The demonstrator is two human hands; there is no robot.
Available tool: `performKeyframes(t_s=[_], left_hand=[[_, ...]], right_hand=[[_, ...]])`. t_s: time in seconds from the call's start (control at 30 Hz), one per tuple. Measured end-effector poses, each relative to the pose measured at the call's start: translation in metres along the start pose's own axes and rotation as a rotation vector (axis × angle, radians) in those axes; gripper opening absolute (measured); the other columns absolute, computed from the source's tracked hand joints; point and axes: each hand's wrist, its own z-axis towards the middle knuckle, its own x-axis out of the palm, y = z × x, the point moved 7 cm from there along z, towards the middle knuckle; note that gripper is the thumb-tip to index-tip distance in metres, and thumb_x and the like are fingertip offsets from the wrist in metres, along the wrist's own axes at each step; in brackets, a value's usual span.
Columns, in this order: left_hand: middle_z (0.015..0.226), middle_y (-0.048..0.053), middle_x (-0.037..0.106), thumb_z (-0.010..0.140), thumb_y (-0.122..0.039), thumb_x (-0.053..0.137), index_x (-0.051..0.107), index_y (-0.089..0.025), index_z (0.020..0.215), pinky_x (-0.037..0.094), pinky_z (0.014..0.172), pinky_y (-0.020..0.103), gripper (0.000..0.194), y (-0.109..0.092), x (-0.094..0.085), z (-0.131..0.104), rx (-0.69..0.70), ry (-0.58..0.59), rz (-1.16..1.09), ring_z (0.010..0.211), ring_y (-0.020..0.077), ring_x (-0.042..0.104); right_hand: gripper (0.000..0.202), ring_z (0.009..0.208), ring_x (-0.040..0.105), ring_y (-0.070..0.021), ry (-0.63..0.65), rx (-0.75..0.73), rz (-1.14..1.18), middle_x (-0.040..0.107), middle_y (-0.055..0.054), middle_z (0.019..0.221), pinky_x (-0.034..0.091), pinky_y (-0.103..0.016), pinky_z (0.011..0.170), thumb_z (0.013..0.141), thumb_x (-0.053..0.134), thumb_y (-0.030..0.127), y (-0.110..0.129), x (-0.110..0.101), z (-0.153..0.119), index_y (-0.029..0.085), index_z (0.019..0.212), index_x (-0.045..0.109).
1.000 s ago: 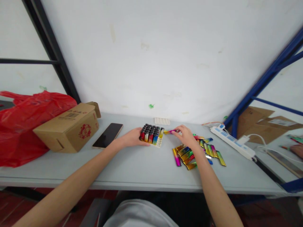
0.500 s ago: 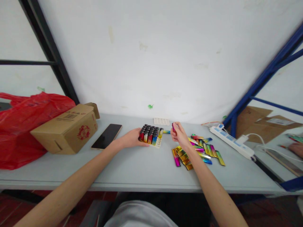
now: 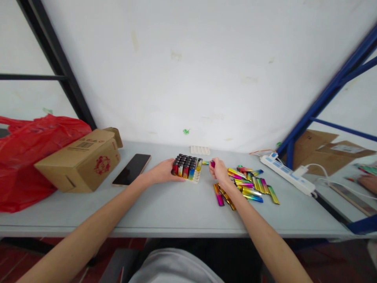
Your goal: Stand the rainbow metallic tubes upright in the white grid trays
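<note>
— Report from the left edge, please.

— I note a red plastic bag (image 3: 26, 157) at the far left of the grey table (image 3: 165, 212), with a cardboard box (image 3: 79, 161) lying against it. Just right of the box a phone (image 3: 131, 169) lies face up, screen dark.

— And the hands?

— From my remote station I see the left hand (image 3: 160, 171) resting on the table, fingers curled against the near left side of the white tray (image 3: 196, 177). The tray is packed with upright lighters (image 3: 186, 166), black caps up. Whether that hand clamps the tray or only steadies it, I cannot tell.

— The right?

— The right hand (image 3: 218, 171) is just beside the tray's right edge, fingers pinched shut on one lighter with a magenta end (image 3: 212, 164), held just above the table. Another lighter (image 3: 205, 162) lies between it and the tray.

— Further right?

— A loose heap of iridescent lighters (image 3: 250, 188) lies on the table. Behind the tray, near the wall, sits an empty white tray (image 3: 200, 150). A white power strip (image 3: 287, 175) runs diagonally, and another person's hand (image 3: 368, 182) shows at the right margin.
</note>
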Motion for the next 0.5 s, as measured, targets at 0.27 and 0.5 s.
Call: performKeyframes(t_s=[0.27, 0.5], left_hand=[[0.116, 0.007, 0.079, 0.065, -0.067, 0.084, 0.072, -0.023, 0.120, 0.060, 0.096, 0.038, 0.071, -0.0020, -0.0010, 0.0004, 0.030, -0.007, -0.025, 0.105, 0.0328, 0.075], [0.121, 0.009, 0.077, 0.068, -0.063, 0.084, 0.070, -0.021, 0.122, 0.059, 0.099, 0.040, 0.070, -0.0010, 0.0006, 0.0003, 0.009, 0.016, -0.010, 0.108, 0.0327, 0.073]], right_hand=[[0.055, 0.040, 0.020, -0.0086, 0.015, 0.018, 0.030, 0.030, 0.006, 0.045, 0.015, -0.025, 0.041, 0.089, 0.045, 0.066, 0.0034, 0.0024, -0.0014, 0.025, 0.053, 0.037], [0.050, 0.039, 0.021, -0.0091, 0.020, 0.001, -0.020, 0.027, 0.006, 0.042, 0.015, -0.025, 0.040, 0.093, 0.040, 0.054, 0.0002, 0.0011, 0.0018, 0.027, 0.052, 0.032]])
